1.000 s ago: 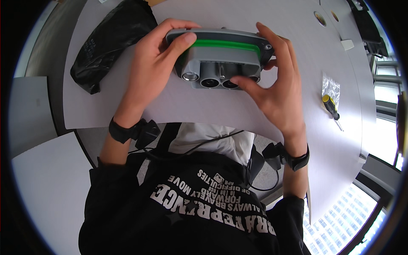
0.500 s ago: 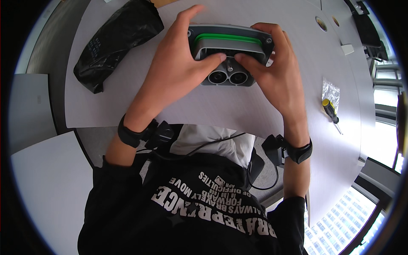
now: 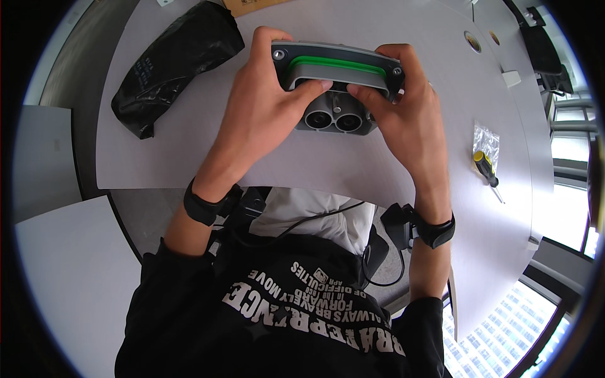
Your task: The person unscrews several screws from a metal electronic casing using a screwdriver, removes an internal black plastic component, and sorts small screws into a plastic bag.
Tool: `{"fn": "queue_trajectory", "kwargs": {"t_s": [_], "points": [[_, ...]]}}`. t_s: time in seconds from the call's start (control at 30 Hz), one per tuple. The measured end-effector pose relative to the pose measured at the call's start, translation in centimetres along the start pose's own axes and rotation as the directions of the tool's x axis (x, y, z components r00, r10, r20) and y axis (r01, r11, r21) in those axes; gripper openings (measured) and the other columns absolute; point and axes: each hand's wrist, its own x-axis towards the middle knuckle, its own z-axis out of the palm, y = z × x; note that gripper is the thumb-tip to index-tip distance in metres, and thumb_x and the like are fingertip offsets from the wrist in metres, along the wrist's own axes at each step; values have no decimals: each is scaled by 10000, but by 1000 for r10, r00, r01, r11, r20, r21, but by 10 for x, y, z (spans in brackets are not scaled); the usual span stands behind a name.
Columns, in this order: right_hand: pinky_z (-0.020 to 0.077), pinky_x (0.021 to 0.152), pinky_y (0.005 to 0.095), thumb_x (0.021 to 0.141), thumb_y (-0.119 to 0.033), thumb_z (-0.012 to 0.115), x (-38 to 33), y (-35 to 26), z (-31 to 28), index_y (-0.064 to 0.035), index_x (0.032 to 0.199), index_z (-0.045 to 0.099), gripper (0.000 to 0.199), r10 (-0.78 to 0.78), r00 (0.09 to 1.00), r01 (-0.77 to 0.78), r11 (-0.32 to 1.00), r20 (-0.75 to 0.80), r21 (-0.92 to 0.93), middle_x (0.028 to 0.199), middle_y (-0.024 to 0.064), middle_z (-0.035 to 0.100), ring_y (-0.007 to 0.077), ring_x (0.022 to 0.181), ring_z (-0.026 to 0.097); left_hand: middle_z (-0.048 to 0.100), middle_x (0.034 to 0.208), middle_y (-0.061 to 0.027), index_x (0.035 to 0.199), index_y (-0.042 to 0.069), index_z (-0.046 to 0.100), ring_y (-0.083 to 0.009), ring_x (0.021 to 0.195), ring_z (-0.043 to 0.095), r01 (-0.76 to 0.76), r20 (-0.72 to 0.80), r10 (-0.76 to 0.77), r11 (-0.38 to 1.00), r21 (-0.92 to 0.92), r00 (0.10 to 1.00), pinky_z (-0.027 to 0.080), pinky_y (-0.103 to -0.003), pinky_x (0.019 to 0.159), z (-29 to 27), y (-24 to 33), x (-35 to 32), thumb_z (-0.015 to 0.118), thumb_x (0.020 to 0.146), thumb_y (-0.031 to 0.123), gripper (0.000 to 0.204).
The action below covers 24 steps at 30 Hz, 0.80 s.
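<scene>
Between my hands is a grey connector-like housing point(image 3: 337, 74), with a bright green seal along its rim and two round dark openings on the side nearest me. A short metal pin stands between the openings. My left hand point(image 3: 261, 104) grips its left end, thumb pressed on the inner edge and fingers behind. On the right end, my right hand point(image 3: 409, 116) holds it the same way, its thumb close to the left one. Both thumbs cover part of the middle, and the fingers behind are mostly hidden. Each wrist wears a black strap with a small block.
On the grey table point(image 3: 283, 157), a crumpled black plastic bag point(image 3: 173, 69) lies at left. At right, a yellow and black screwdriver point(image 3: 486, 168) rests by a clear plastic bag point(image 3: 485, 138). A cardboard piece point(image 3: 252, 5) shows at the far edge. A black cable point(image 3: 309, 217) crosses my lap.
Both hands have shifted slightly left and nearer to me with the housing, which is tilted a little differently. The grip stays the same, and the thumbs remain on its inner edge.
</scene>
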Motion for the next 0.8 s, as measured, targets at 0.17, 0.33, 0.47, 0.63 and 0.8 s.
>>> {"fn": "queue_trajectory", "kwargs": {"t_s": [0.17, 0.33, 0.47, 0.63, 0.8], "points": [[550, 758, 459, 833, -116, 865, -2, 4, 2, -24, 1219, 593, 480, -28, 999, 27, 999, -25, -25, 1034, 201, 696, 392, 874, 702, 621, 1020, -76, 1295, 40, 466, -127, 880, 601, 13, 14, -12, 999, -33, 1000, 519, -291, 753, 2, -1, -1, 823, 924, 135, 524], [549, 772, 475, 833, -117, 865, -4, 3, 5, -25, 1222, 602, 479, -24, 999, 21, 999, -48, -48, 1015, 203, 691, 404, 890, 701, 620, 1018, -75, 1296, 41, 466, -128, 881, 602, 6, 2, -6, 1000, -19, 1000, 518, -290, 754, 3, -1, -1, 816, 930, 129, 514], [543, 770, 487, 830, -114, 866, -5, 2, 7, -25, 1226, 607, 482, -31, 997, 27, 998, -65, -52, 995, 203, 692, 405, 880, 696, 626, 1026, -84, 1305, 37, 463, -136, 884, 609, -48, -12, 48, 999, -7, 999, 523, -300, 768, 3, -2, -3, 817, 931, 133, 524], [541, 774, 486, 825, -109, 867, -7, 2, 8, -26, 1226, 614, 481, -11, 997, 8, 999, -73, -39, 981, 199, 692, 398, 873, 690, 635, 1053, -102, 1315, 34, 462, -146, 895, 618, -72, -25, 72, 997, 1, 997, 529, -314, 789, 4, -4, -4, 817, 931, 136, 533], [562, 745, 377, 862, -132, 848, -5, 6, 6, -55, 1284, 609, 491, -84, 994, 79, 995, -69, -63, 957, 133, 737, 260, 829, 706, 643, 1087, -115, 1335, 40, 461, -172, 943, 636, -97, -66, 97, 995, 4, 993, 534, -325, 827, 7, -3, -6, 820, 929, 136, 551]]}}
